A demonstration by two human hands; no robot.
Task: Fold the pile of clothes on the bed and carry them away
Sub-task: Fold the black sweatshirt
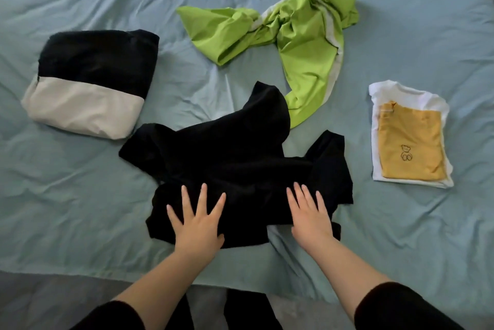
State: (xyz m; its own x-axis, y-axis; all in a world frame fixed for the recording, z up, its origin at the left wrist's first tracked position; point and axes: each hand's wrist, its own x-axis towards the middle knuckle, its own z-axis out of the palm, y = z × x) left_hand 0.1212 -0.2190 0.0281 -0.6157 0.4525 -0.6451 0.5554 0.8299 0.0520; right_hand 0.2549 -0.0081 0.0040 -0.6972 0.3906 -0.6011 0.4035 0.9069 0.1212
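Note:
A crumpled black garment (235,158) lies in the middle of the blue-green bed sheet (80,209). My left hand (196,220) rests flat on its near left part with the fingers spread. My right hand (310,214) lies flat on its near right part, fingers straight. Beyond it sprawls an unfolded lime-green garment (302,35) with white stripes. A folded black and cream garment (88,81) sits at the left. At the right, a folded yellow top (411,142) with a small bear drawing lies on a folded white garment (385,91).
The bed's near edge (107,275) runs across the bottom of the view, with grey floor (40,303) below it. My dark-clad legs (240,311) stand against that edge.

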